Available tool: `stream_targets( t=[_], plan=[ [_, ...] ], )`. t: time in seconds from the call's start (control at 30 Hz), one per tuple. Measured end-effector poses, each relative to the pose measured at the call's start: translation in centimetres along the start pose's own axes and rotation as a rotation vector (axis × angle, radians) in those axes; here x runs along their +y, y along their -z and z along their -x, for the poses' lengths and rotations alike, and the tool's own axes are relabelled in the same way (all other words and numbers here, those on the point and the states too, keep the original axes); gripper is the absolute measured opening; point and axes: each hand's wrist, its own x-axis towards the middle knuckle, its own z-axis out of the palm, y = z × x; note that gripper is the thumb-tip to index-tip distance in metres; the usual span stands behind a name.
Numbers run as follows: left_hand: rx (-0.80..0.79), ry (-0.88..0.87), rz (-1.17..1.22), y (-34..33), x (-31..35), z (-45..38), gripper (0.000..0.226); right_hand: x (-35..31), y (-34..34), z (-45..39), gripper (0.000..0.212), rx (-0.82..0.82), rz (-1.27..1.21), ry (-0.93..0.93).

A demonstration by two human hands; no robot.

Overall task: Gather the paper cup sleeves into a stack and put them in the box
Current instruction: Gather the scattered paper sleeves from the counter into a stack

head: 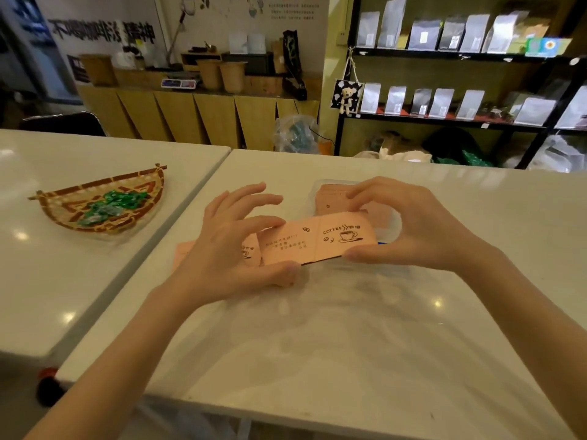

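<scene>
Both hands hold a flat stack of pink paper cup sleeves (pixel 317 241) just above the white table; the top one shows a coffee cup drawing. My left hand (pixel 228 246) grips its left end between thumb and fingers. Pinching the right end is my right hand (pixel 413 227). More pink sleeves (pixel 184 254) lie on the table under my left hand. Behind the held stack sits a clear plastic box (pixel 320 185) with another pile of sleeves (pixel 333 198) inside.
A woven basket (pixel 104 201) holding green wrapped candies sits on the neighbouring table at left. A gap runs between the two tables. A chair back (pixel 63 123) stands far left, and shelves of bags (pixel 460 74) stand behind the table.
</scene>
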Motion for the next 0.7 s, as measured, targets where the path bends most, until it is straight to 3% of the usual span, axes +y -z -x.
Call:
stream_targets(
  t=[0.23,0.53,0.7],
  plan=[
    [0.012,0.046,-0.074,2.7,-3.0,0.4,0.071,-1.6,-2.9,-3.1,0.063,-0.027,0.042,-0.012],
    [-0.159,0.22,-0.07,3.1,-7.9,1.8,0.084,-2.3,-8.3,-5.4,0.066,-0.122,0.239,-0.022],
    [-0.206,0.224,-0.075,2.1,-8.9,2.3,0.089,-2.0,-9.5,-5.2,0.071,-0.15,0.279,-0.023]
  ],
)
